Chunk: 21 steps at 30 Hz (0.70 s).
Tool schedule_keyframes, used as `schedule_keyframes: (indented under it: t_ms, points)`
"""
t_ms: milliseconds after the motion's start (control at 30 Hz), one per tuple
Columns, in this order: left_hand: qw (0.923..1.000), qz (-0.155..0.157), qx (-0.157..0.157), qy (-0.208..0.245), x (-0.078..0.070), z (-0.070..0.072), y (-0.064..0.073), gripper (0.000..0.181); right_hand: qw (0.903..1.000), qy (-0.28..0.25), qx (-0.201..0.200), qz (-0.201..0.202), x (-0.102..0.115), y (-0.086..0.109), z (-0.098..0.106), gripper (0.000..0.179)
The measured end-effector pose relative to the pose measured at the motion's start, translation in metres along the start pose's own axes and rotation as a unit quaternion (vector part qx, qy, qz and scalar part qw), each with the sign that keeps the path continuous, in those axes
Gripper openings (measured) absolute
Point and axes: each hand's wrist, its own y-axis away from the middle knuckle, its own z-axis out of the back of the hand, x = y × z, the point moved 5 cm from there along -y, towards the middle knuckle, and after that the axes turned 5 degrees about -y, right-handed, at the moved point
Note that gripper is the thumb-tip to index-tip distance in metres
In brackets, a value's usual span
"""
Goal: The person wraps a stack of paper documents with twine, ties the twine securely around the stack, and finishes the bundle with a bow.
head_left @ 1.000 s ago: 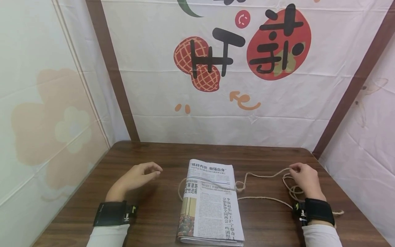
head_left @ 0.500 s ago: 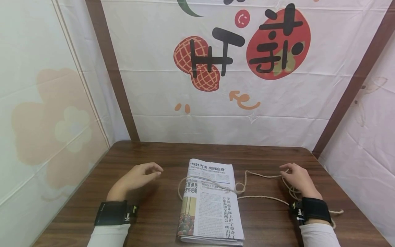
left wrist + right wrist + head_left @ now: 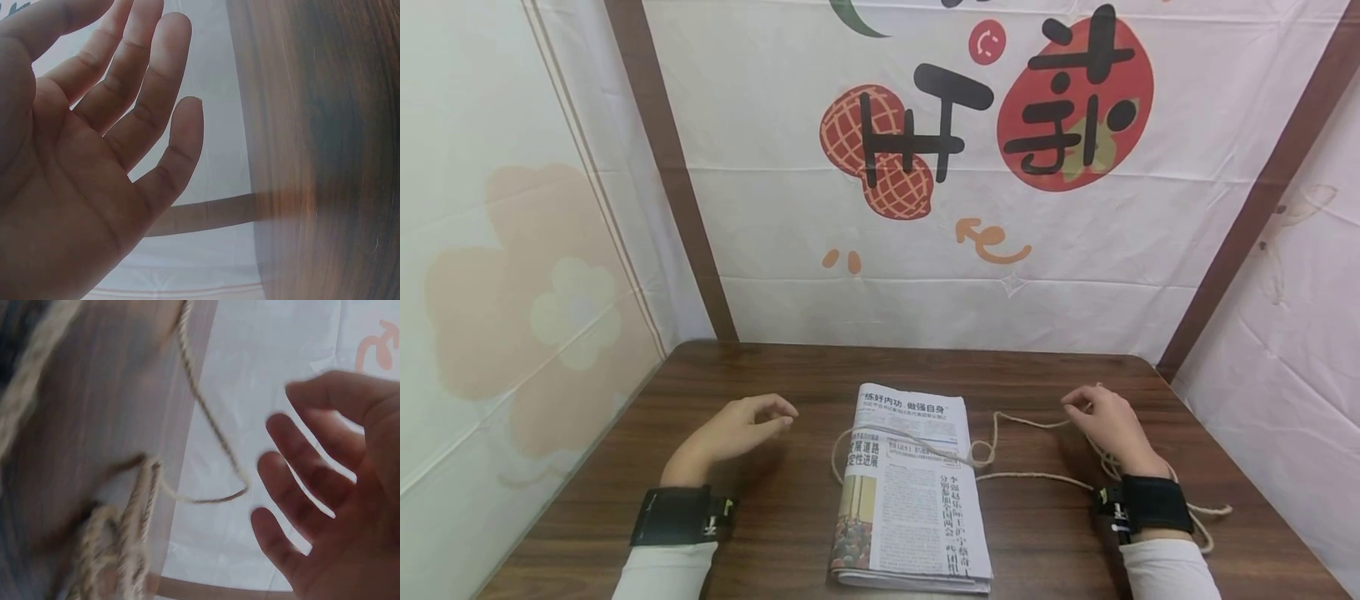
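Observation:
A folded stack of newspapers (image 3: 917, 525) lies upright to me at the front middle of the table. Beige twine (image 3: 1037, 476) crosses its upper part, rounds the left edge and makes a small loop at the right edge. Two strands run right from there. My right hand (image 3: 1108, 429) hovers over the right-hand twine, fingers loosely bent and holding nothing; the right wrist view shows the twine (image 3: 212, 422) apart from the fingertips (image 3: 265, 519). Left of the newspapers, my left hand (image 3: 737, 437) hangs in the air, its palm (image 3: 75, 181) bare and fingers relaxed.
Beneath and beside the right forearm lies slack twine, its free end (image 3: 1225, 510) near the right side of the dark wooden table (image 3: 790, 533). Printed white cloth (image 3: 850, 308) hangs behind the table and at both sides. Each wrist wears a black band.
My right hand has come left and a little forward, towards the newspapers. Its fingertips, earlier pinched at the twine, have come off it. The left hand and newspapers stay nearly where they were.

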Motion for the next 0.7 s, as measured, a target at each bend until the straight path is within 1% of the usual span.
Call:
schedule_keyframes:
  t_ms: [100, 200, 267, 333, 400, 467, 600, 700]
  points:
    - [1.0, -0.002, 0.002, -0.001, -0.001, 0.0, 0.0, 0.023, 0.9981, -0.022, 0.057, 0.003, 0.005, -0.002, -0.008, 0.014]
    - [1.0, -0.001, 0.001, -0.003, -0.001, 0.0, 0.0, 0.023, 0.9914, -0.043, 0.123, 0.01, 0.011, -0.002, -0.018, 0.014]
    - [1.0, 0.002, 0.001, -0.004, -0.001, 0.001, 0.0, 0.023, 0.982, -0.07, 0.175, 0.013, 0.016, -0.001, -0.023, 0.016]
    - [1.0, 0.004, 0.001, -0.004, -0.001, 0.001, 0.0, 0.023, 0.9693, -0.1, 0.224, 0.012, 0.022, 0.001, -0.028, 0.018]
    - [1.0, 0.006, 0.0, -0.006, -0.001, 0.001, -0.001, 0.023, 0.956, -0.129, 0.263, 0.013, 0.027, 0.002, -0.032, 0.02]
    - [1.0, 0.006, 0.0, -0.007, -0.001, 0.001, -0.001, 0.023, 0.9447, -0.153, 0.29, 0.013, 0.033, 0.003, -0.038, 0.022]
    - [0.9999, 0.003, 0.004, -0.012, -0.001, 0.0, -0.002, 0.024, 0.9248, -0.193, 0.328, 0.002, 0.042, 0.005, -0.053, 0.024]
    - [0.9998, -0.002, 0.01, -0.016, -0.002, -0.005, -0.004, 0.023, 0.917, -0.198, 0.346, -0.009, 0.048, 0.006, -0.064, 0.028]
